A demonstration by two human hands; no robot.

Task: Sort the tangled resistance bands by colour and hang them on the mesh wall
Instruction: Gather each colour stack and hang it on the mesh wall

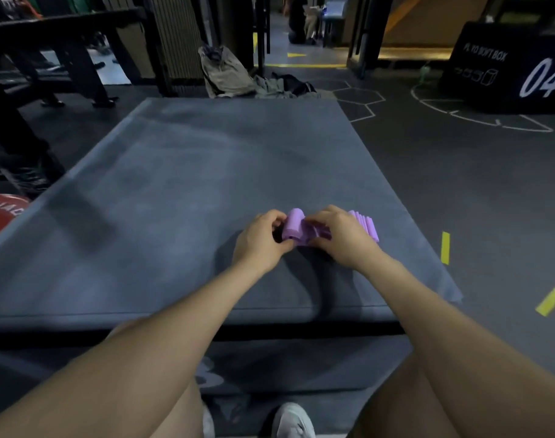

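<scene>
Both hands met over a light purple flat rubber resistance band [304, 230] lying on the grey padded mat [181, 184], toward its near right corner. The left hand [260, 238] pinched the band's rolled-up end, fingers curled round it. The right hand [339, 237] gripped the middle, while the rest (folded in pleats) stuck out beyond the knuckles toward the mat's right edge.

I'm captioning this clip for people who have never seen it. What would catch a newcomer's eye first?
The bright purple band, partly rolled up, stands out on the grey mat, gripped by the left hand and the right hand near its front right. After that, the black box marked 04 at far right, and the yellow tape strips on the floor.
</scene>
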